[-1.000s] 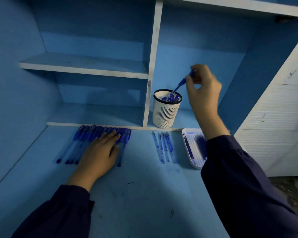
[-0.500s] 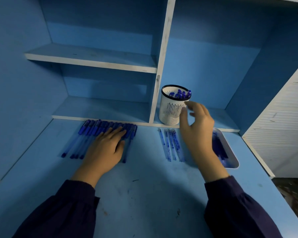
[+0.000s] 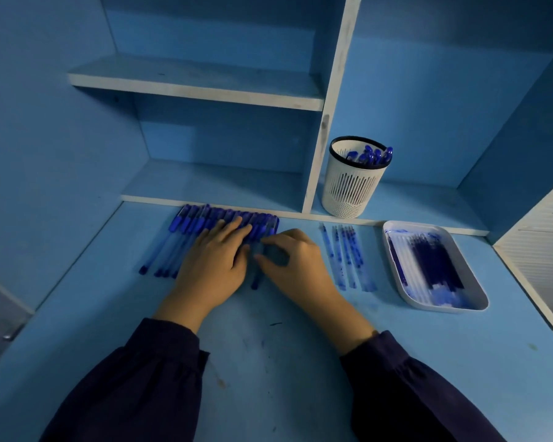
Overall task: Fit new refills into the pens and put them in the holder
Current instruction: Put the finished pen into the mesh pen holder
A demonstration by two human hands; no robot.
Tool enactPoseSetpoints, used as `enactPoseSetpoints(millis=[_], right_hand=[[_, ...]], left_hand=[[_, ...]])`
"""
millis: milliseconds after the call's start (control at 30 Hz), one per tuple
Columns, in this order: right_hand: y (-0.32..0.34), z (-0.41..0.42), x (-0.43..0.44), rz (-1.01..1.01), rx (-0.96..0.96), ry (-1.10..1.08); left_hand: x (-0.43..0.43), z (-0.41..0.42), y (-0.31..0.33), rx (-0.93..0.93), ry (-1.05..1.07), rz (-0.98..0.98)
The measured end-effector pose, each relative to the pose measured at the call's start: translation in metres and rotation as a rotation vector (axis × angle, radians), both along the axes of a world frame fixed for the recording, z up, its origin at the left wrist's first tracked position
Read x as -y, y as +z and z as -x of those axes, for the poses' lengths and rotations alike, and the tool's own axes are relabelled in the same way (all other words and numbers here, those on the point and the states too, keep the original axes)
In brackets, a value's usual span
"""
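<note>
A head-worn view looks down on a blue counter (image 3: 268,362) with blue shelving behind it. A second ago the right hand (image 3: 296,266) was up at the holder (image 3: 351,186), lowering a pen in. Now that pen stands among the blue caps in the holder and the hand has come down to the right end of the row of pens (image 3: 186,224). So one pen looks finished, and the next round is likely beginning.

The left hand (image 3: 214,263) lies flat with fingers spread, pressing on the middle of the row as it did before. The right hand's thumb and fingers curl toward the end pen (image 3: 255,282). Motion blur hides the contact, so whether it already pinches the pen cannot be told.

The white slotted holder sits in the right-hand shelf bay, well apart from both hands. Loose refills (image 3: 345,256) lie just right of the right hand. Beyond them a white tray (image 3: 441,309) holds more (ink-smeared inside).

The pens lie packed side by side with their caps toward the shelf edge. The left hand covers several, so only the end pen is easy to lift out.
</note>
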State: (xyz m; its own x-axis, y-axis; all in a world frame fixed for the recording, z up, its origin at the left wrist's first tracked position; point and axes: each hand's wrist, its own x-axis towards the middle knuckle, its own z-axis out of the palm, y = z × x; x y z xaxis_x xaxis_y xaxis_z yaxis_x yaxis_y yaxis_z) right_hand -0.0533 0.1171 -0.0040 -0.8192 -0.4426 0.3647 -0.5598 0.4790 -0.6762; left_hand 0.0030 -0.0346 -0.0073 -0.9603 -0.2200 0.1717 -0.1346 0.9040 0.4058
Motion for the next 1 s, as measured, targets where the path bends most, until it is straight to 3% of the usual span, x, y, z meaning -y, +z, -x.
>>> enactPoseSetpoints(millis=[467,567,667,733,833,1000], right_hand=[[0.004,0.000,-0.022,-0.124,0.047,-0.037],[0.010,-0.001,-0.028,-0.099,0.170,-0.074],[0.023,-0.004,-0.040,0.112,0.455,-0.082],[0.029,-0.010,-0.047,0.304,0.606,-0.059],[0.030,-0.023,-0.056,0.512,0.705,-0.023],[0.027,-0.043,-0.065,0.631,0.655,-0.022]], left_hand=[[0.000,0.001,0.000,0.018,-0.007,0.005],[0.000,0.001,0.001,0.018,-0.007,0.032],[-0.004,-0.002,0.005,-0.050,-0.015,0.041],[-0.011,-0.005,0.010,-0.176,-0.014,-0.037],[-0.029,-0.007,0.018,-0.395,-0.039,-0.309],[-0.063,-0.013,0.023,-0.376,-0.035,-0.790]])
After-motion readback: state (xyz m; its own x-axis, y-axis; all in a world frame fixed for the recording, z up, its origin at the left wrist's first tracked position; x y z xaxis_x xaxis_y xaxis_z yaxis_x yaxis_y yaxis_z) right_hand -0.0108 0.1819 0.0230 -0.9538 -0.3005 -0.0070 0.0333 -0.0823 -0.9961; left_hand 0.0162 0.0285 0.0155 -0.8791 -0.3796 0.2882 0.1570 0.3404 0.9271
